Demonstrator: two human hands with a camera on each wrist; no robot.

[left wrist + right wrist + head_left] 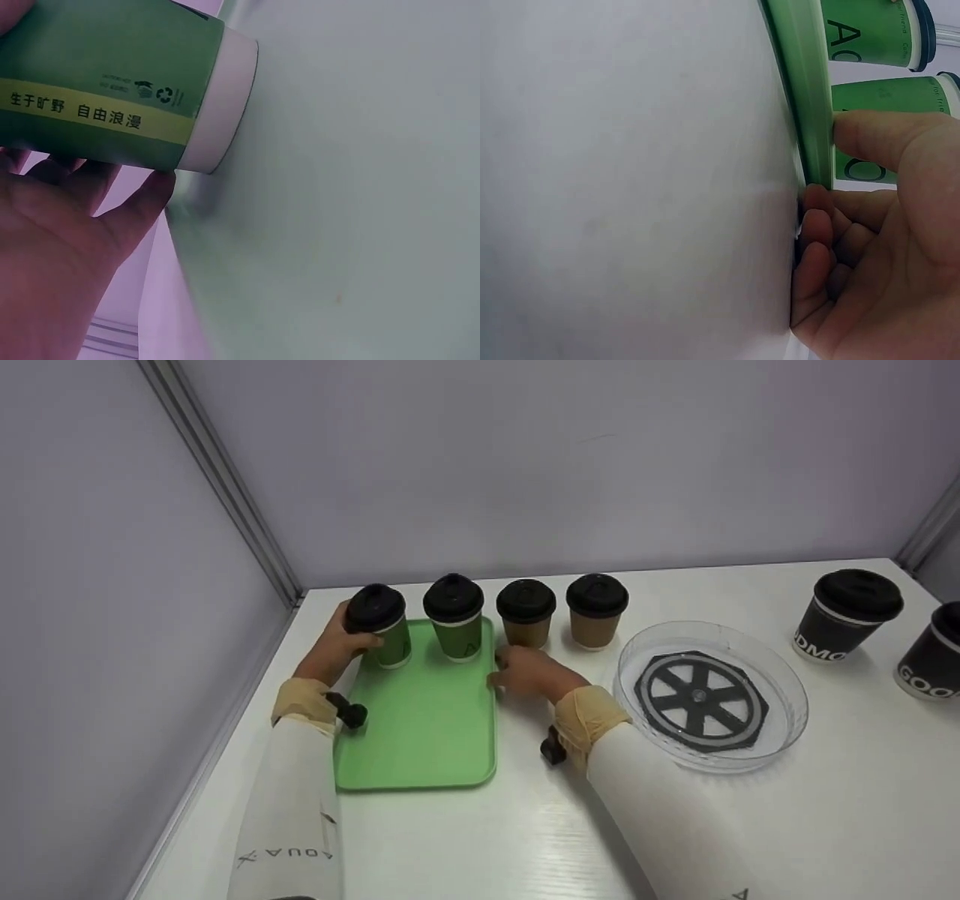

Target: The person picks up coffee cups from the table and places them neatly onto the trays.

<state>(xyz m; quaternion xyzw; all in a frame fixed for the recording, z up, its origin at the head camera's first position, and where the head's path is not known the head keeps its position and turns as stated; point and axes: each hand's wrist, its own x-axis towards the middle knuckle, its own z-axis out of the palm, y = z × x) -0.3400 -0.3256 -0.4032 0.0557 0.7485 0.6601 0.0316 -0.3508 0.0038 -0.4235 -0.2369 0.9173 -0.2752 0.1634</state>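
Around the left green paper cup (395, 645) with a black lid, my left hand (330, 649) curls its fingers and thumb. In the left wrist view the white base of this cup (105, 90) is at the tray surface, near its edge; a slight gap cannot be ruled out. A second green cup (459, 636) stands upright on the green tray (420, 735), right of the first. My right hand (529, 671) pinches the tray's right rim, thumb on top and fingertips at its underside, as the right wrist view of the rim (810, 97) shows.
Two brown cups (526, 631) (594, 628) with black lids stand just right of the tray. A clear round dish (787, 720) with a black wheel-like insert lies farther right. Two black cups (829, 626) (930, 660) stand at the far right. Walls (480, 472) bound the white table behind and left.
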